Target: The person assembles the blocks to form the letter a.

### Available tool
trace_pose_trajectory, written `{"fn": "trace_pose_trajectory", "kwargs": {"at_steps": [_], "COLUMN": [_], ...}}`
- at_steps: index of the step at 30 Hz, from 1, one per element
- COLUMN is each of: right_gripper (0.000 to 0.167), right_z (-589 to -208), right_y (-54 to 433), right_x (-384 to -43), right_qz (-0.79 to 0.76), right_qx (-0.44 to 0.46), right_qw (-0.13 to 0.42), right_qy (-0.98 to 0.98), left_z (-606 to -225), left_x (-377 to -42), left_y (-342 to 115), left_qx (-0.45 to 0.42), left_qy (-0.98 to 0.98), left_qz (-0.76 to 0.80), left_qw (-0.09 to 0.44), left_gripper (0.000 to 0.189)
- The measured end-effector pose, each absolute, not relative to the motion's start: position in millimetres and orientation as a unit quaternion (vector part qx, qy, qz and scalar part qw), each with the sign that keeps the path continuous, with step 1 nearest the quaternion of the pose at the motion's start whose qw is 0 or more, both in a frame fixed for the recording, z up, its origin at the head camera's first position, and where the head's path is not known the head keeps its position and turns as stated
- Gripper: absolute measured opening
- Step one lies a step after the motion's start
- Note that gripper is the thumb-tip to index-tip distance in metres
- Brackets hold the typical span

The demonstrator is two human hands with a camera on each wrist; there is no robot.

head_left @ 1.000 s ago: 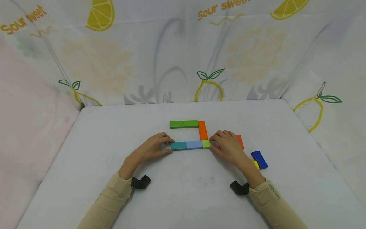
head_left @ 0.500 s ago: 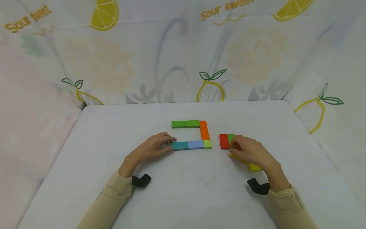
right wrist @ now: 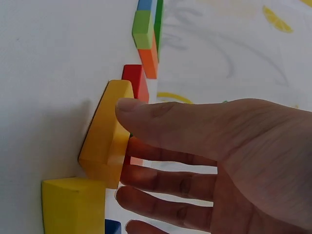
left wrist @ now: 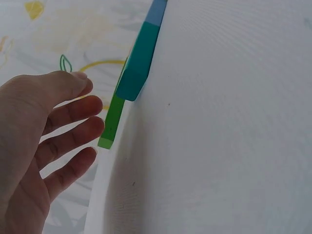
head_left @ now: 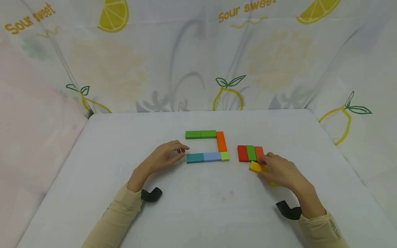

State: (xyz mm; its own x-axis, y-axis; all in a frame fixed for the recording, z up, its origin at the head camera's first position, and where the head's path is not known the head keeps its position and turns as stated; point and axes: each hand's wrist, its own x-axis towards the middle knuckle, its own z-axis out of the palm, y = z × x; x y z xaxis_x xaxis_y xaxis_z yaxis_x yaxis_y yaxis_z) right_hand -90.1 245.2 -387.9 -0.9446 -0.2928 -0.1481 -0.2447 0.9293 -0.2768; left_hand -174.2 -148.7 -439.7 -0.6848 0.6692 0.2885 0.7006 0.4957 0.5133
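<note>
My right hand (head_left: 280,172) is at an orange-yellow block (head_left: 255,167), with the thumb on its near side and the fingers at its far side, in a light pinch. In the right wrist view the thumb overlaps the edge of this block (right wrist: 105,131), while the index finger is partly hidden. My left hand (head_left: 161,156), fingers apart and relaxed, holds nothing. It hovers just left of a teal block (head_left: 194,158). That block starts a row with a light blue block (head_left: 212,156) and a small lime block (head_left: 224,156).
An orange block (head_left: 221,141) joins the row's right end to two green blocks (head_left: 200,134) behind. On the right, red (head_left: 243,153), green (head_left: 251,153) and coral (head_left: 258,151) blocks lie side by side. A yellow block (right wrist: 73,204) and a blue block (right wrist: 113,227) are near my right hand.
My right hand has left the lime block's end, moved right past the red and green blocks, and come down at the orange-yellow block. My left hand has drawn slightly away from the teal block.
</note>
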Motion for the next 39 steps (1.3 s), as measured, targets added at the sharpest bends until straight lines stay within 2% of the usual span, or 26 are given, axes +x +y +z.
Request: {"fn": "trace_pose_trajectory", "kwargs": {"at_steps": [17, 31, 39], "right_gripper": [0.028, 0.033, 0.037], "right_z": [-398, -409, -414], "right_y": [241, 194, 168], "right_x": [-92, -86, -80], "right_qz": [-0.151, -0.156, -0.164], "right_qx": [-0.157, -0.183, -0.213], "right_qw": [0.102, 0.089, 0.085], "right_qy": [0.971, 0.967, 0.959], "left_z": [-432, -434, -441], "left_x": [-164, -140, -123], "left_y": [-138, -104, -80], "left_qx": [-0.412, -0.467, -0.487], "left_qy": [-0.850, -0.830, -0.833], "left_qz": [-0.327, -0.303, -0.253], "left_qw": [0.021, -0.045, -0.066], "left_gripper": [0.025, 0.025, 0.035]}}
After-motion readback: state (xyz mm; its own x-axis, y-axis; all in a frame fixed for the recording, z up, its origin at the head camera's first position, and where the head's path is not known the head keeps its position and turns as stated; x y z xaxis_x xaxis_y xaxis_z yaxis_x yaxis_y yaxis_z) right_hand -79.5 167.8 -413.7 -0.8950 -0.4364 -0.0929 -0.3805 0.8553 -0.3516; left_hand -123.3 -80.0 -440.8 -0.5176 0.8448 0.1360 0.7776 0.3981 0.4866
